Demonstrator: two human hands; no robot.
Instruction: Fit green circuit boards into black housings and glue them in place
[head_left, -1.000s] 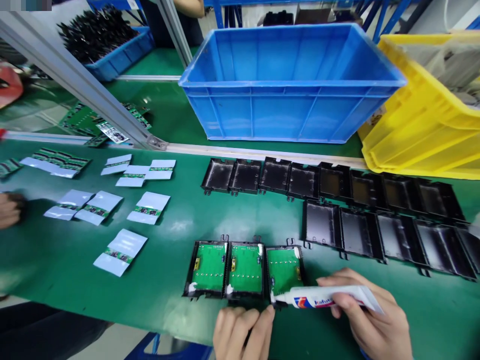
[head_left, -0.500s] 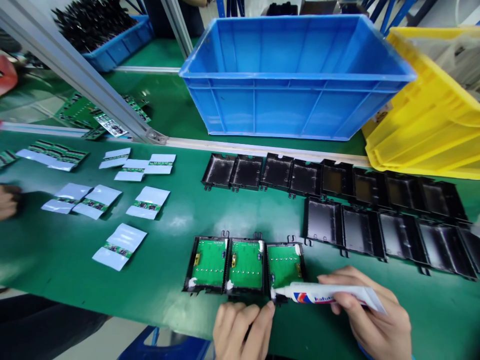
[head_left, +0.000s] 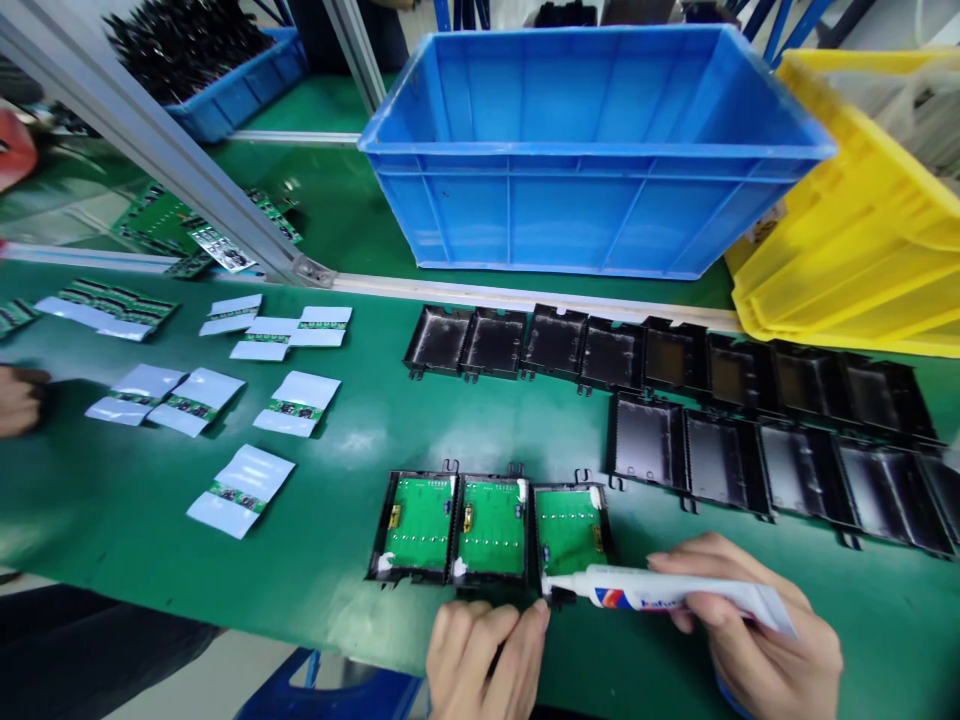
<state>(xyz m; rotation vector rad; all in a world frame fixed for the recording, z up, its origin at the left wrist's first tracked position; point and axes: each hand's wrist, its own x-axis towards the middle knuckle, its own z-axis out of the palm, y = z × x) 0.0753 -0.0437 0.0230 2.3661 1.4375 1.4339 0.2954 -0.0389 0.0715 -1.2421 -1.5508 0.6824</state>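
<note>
My right hand point(head_left: 757, 620) grips a white squeeze tube of glue point(head_left: 660, 588), held nearly level. The tube's nozzle points left at the lower left corner of a green circuit board point(head_left: 571, 530) in a black plastic case, where white paste shows. Two more cases with boards, the middle one point(head_left: 491, 530) and the left one point(head_left: 415, 525), stand beside it in a row; both carry white blobs at corners. My left hand point(head_left: 487, 655) rests at the front of the row with its fingers curled closed. Its index fingertip is close to the right case's lower left corner; what lies inside the fingers is hidden.
Black cases point(head_left: 649, 440) without boards stand in two rows behind and right. White-covered small boards point(head_left: 241, 492) lie at left, near another person's hand point(head_left: 21, 400). A large blue bin point(head_left: 600, 210) and a yellow crate point(head_left: 862, 230) stand at the back.
My right hand and the glue tube have shifted slightly right, with the nozzle still near the right case's lower left corner. My left hand has hardly moved.
</note>
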